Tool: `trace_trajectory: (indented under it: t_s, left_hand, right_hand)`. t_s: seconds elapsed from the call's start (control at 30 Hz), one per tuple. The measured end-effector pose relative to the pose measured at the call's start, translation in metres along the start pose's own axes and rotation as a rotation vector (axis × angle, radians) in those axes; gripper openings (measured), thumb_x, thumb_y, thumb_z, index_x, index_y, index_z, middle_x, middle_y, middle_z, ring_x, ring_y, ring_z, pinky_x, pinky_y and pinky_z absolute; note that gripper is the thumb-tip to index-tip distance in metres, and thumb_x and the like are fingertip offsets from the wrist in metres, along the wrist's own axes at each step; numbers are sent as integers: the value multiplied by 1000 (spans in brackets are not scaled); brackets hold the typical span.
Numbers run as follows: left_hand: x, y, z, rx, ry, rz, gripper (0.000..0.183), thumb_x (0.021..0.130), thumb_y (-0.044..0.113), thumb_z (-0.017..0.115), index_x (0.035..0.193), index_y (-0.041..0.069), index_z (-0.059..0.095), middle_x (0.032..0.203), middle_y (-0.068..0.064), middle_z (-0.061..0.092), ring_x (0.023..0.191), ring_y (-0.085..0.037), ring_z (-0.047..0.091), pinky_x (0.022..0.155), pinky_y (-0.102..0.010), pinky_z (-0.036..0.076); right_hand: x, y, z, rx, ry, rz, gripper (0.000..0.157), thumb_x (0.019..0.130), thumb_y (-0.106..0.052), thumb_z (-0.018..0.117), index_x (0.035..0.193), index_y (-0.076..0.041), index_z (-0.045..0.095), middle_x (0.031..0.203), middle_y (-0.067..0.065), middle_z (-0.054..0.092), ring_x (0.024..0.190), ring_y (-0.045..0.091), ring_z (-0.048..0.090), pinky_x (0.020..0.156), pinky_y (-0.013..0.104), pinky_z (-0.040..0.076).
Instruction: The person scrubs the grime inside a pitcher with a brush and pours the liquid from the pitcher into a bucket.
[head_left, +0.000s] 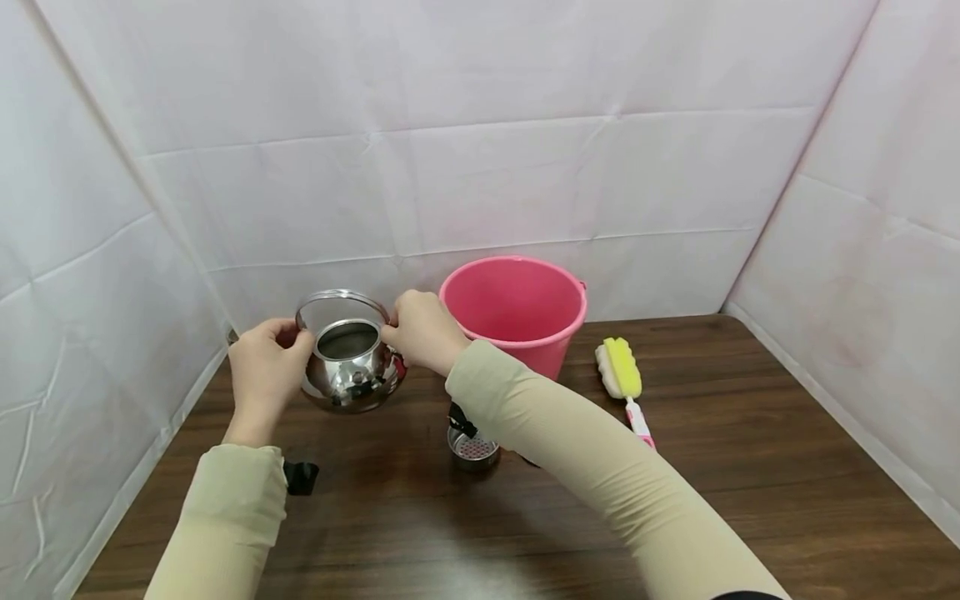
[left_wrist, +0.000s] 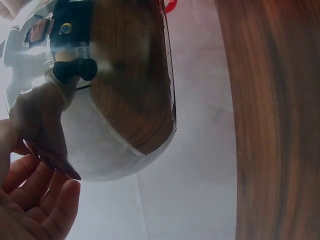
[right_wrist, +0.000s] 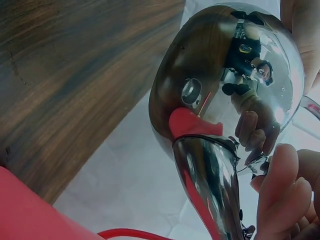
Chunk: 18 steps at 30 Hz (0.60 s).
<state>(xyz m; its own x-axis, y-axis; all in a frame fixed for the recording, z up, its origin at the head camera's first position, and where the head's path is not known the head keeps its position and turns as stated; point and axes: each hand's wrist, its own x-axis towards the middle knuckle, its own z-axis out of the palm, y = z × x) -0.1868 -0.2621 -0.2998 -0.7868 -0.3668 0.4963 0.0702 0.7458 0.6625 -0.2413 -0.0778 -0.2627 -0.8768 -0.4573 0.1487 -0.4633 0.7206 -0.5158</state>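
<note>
A shiny stainless steel teapot (head_left: pixel 352 382) is held up above the table, its round mouth uncovered and tipped toward me, with its hoop handle (head_left: pixel 341 294) raised. My left hand (head_left: pixel 264 367) pinches the handle's left end. In the left wrist view its fingers (left_wrist: pixel 62 205) are bent beside the pot's polished wall. My right hand (head_left: pixel 427 329) pinches the handle's other end, close above the spout (right_wrist: pixel 205 170), which shows in the right wrist view. From the head view this hand mostly hides the spout.
A pink bucket (head_left: pixel 555 354) stands right of the teapot, by the back wall. Further right lies a yellow and white sponge brush (head_left: pixel 622 371). A perforated metal strainer (head_left: pixel 474 450) sits on the wooden table (head_left: pixel 390 517), partly under my right wrist. White sheeting encloses the back and sides.
</note>
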Motion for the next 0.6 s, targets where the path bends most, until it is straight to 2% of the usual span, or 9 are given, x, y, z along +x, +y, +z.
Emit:
trace_trajectory:
  t_s: [0.27,0.37,0.6]
  left_hand:
    - [-9,-8,6,3,-1,-28,21,83,11,57,90,-1,72,80,-17,69,75,-26,61,62,-24,42]
    - [-12,-11,8,3,-1,-24,20,82,10,57,90,-1,72,80,-18,69,75,-27,61,63,-28,43]
    - [-18,-18,13,11,-20,-39,20,83,10,57,90,-2,71,80,-18,69,75,-28,62,63,-30,45]
  right_hand:
    - [-3,4,11,-27,-20,40,43,90,-20,57,48,-16,47,46,-4,57,41,5,59,44,20,42]
    - [-3,6,17,-36,-20,45,42,90,-22,57,49,-15,50,46,-4,58,41,5,59,47,20,42]
    - [-3,13,32,-9,-46,73,39,91,-21,56,53,-14,59,46,-3,59,42,8,61,44,21,42]
